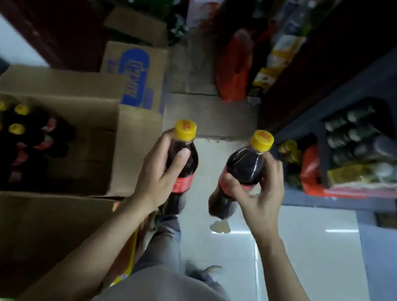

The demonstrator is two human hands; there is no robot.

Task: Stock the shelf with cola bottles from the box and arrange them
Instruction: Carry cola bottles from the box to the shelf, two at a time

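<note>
Two cola bottles are being held over the floor, one per hand, both out of the box and neither on the shelf yet. The left bottle (182,158) is being gripped by the left hand (160,170), fingers curled round its body at and above the red label, yellow cap up. The right bottle (242,170) is being gripped by the right hand (256,188), thumb and fingers wrapped round its label zone, cap tilted slightly toward the shelf. The bottles are being kept apart, not touching. The open cardboard box (114,152) is sitting at the left, just beside the left hand; about eight yellow caps (6,127) are being counted in it in two rows along its far-left side, and the rest of its interior is looking empty, so roughly half or more of the box is judged already unloaded. The shelf (367,130) is standing at the right, near the right bottle; dark-capped bottles (355,138) are being seen packed on it, but blur is making it impossible to tell whether they are cola. Yellow-capped items (290,149) are being glimpsed at the shelf's near end, too blurred to name. Progress is being judged as mid-task: this pair is being carried, placing and arranging are still to be done, and several more trips are likely being needed for the remaining bottles. A closed printed carton (137,73) is lying behind the box.
</note>
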